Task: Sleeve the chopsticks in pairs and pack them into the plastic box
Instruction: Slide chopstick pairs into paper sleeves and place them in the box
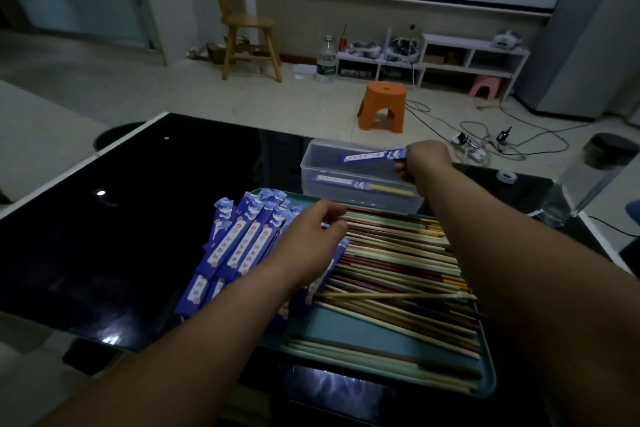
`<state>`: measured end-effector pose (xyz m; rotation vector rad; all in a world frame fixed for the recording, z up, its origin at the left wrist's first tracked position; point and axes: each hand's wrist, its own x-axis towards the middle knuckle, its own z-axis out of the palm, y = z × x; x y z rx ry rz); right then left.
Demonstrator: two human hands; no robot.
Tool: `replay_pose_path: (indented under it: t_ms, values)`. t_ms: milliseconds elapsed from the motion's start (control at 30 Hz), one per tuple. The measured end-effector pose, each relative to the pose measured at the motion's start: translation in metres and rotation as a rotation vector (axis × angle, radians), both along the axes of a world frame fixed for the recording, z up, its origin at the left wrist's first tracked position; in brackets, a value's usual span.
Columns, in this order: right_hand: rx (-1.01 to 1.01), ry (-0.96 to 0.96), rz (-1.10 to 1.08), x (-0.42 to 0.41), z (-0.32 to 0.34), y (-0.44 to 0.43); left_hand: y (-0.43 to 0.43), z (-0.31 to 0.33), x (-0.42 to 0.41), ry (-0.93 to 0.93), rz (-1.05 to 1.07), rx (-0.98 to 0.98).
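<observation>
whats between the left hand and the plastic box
Head view: the teal tray's far rim and the tips of loose chopsticks separate the left hand from the plastic box.

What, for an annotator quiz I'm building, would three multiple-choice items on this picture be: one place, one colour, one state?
1. Where does the plastic box stand? A. beyond the tray B. on the floor C. on a chair
2. What colour are the paper sleeves? A. red B. blue C. yellow
3. What is the right hand doing? A. resting flat B. hanging idle C. holding a sleeved pair over the box
1 A: it sits at the tray's far edge. 2 B: all show blue. 3 C: fingers curl round the pair's end.
</observation>
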<state>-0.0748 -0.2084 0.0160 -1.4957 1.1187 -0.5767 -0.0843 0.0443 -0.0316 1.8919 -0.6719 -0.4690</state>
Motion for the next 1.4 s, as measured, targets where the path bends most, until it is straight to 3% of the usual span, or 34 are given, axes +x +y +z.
replay_pose_path:
  t_ms: [100, 267, 433, 533, 600, 700, 833, 967, 1200, 1400]
  values:
    - [-0.042, 0.177, 0.141, 0.008, -0.001, -0.002, 0.002, -0.001, 0.002, -0.006, 0.002, 0.021]
    - [-0.213, 0.247, 0.095, 0.000, -0.013, -0.014, 0.003, -0.002, 0.001, -0.016, -0.002, 0.008]
    - [-0.253, 0.127, 0.106, -0.059, -0.002, 0.022, 0.002, -0.001, -0.003, -0.066, -0.040, 0.029]
    - [-0.270, 0.091, 0.242, -0.102, -0.011, 0.054, 0.004, 0.001, -0.006, -0.146, -0.093, 0.121]
    - [-0.317, 0.166, 0.375, -0.133, -0.016, 0.074, 0.009, 0.002, -0.012, -0.222, -0.140, 0.196]
    - [-0.585, 0.421, 0.589, -0.172, -0.018, 0.091, 0.019, 0.002, -0.020, -0.398, -0.260, 0.317]
    - [-0.864, 0.703, 0.676, -0.206, -0.032, 0.097, 0.025, -0.011, -0.030, -0.610, -0.407, 0.476]
    - [-0.946, 0.853, 0.768, -0.216, -0.046, 0.098, 0.024, -0.022, -0.033, -0.767, -0.449, 0.557]
    - [-1.062, 0.804, 0.690, -0.207, -0.054, 0.093, 0.019, -0.034, -0.026, -0.898, -0.458, 0.493]
    - [-1.003, 0.677, 0.748, -0.218, -0.049, 0.094, 0.028, -0.023, -0.017, -0.792, -0.484, 0.351]
